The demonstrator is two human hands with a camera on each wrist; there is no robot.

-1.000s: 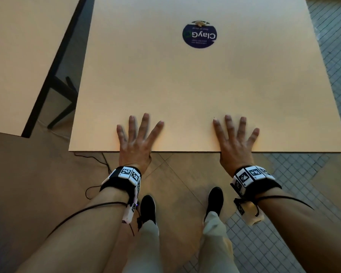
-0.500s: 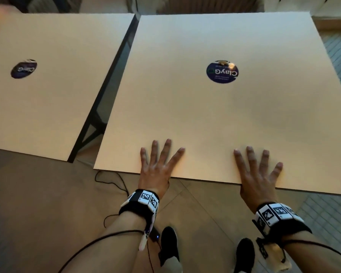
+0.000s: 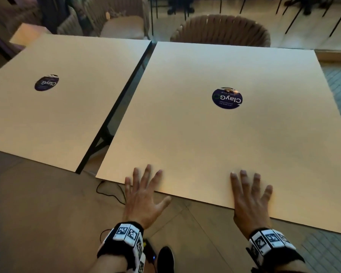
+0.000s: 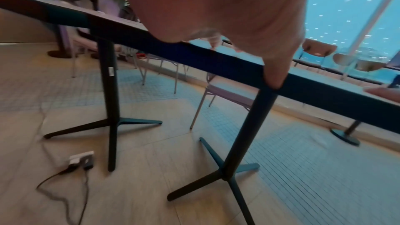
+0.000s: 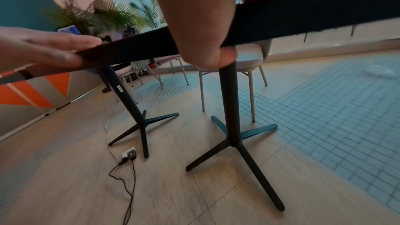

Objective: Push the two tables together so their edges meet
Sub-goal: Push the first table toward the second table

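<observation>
Since the earlier frame our left hand (image 3: 144,196) has slid back: its thumb hangs off the near edge, straight fingers flat on the right table (image 3: 215,146). Right hand (image 3: 250,200) likewise flat and spread, gripping nothing. Left table (image 3: 67,115), at 10 o'clock: pale square top, round dark sticker (image 3: 46,82); a gap narrowing toward 12 separates the two. Wrist views alone show the black pedestal bases (image 5: 232,139) and a floor socket (image 5: 129,154) with cable. Chair (image 3: 220,30) beyond, at 12.

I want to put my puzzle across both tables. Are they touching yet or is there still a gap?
Still a gap. A dark strip shows between the left table and the right table, wider at the near end, almost closed at the far corners.
</observation>
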